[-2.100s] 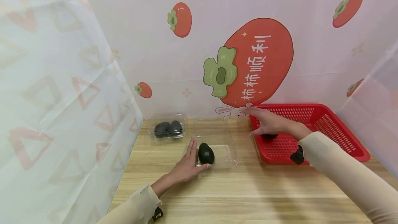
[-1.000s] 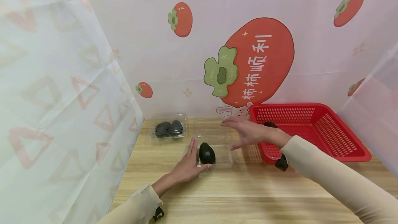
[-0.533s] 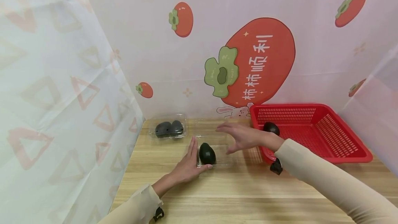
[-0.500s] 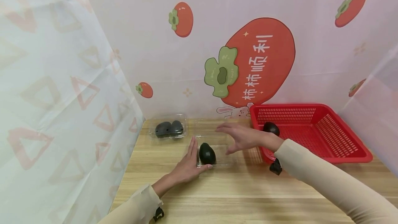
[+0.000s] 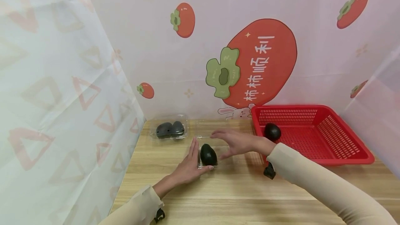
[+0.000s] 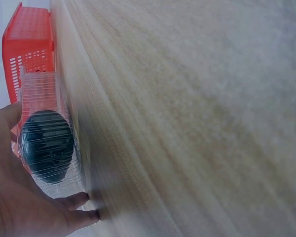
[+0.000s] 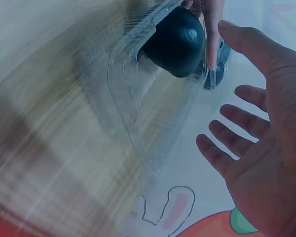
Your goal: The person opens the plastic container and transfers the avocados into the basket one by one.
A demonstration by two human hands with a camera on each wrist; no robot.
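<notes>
Head view: behind the open clear box (image 6: pixel 43 89) hangs a wall sheet (image 5: pixel 200 55) printed with a persimmon (image 5: pixel 278 68) and 柿柿顺利. Right of the box sits a red basket (image 5: pixel 301 141). At the box's left end, the left hand (image 5: pixel 187 169) has long fingers together, thumb apart; over its right, the right hand (image 5: pixel 239 143) spreads its fingers, apparently reaching for the avocado (image 5: pixel 208 154) inside. Next, they should curl round it.

white characters (image 5: pixel 259 66), likely 柿柿顺利, on big printed persimmon (image 5: pixel 278 63), backdrop (image 5: pixel 150 44).
</notes>
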